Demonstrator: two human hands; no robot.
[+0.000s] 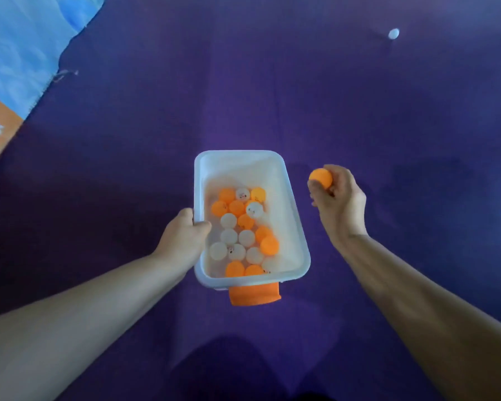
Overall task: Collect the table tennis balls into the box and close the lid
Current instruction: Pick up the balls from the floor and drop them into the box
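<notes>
We see box (294,221) at centre on floor cloth (359,111), balls (245,227) piled inside. Left hand (182,238) on box's left rim. Right hand (337,204) just right of box, ball (320,178) in its fingertips. We spot lone ball (393,33) far right, well apart. Clip (255,293) at box's near edge.

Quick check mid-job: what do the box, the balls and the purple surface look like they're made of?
Box: looks like translucent whitish plastic, smooth; its walls glow with light. Orange tab at its near end: opaque plastic, probably a latch. Orange ball in the right hand and those in the box: thin matte plastic, likely. Purple surface: matte with faint creases, perhaps cloth or matting.
</notes>
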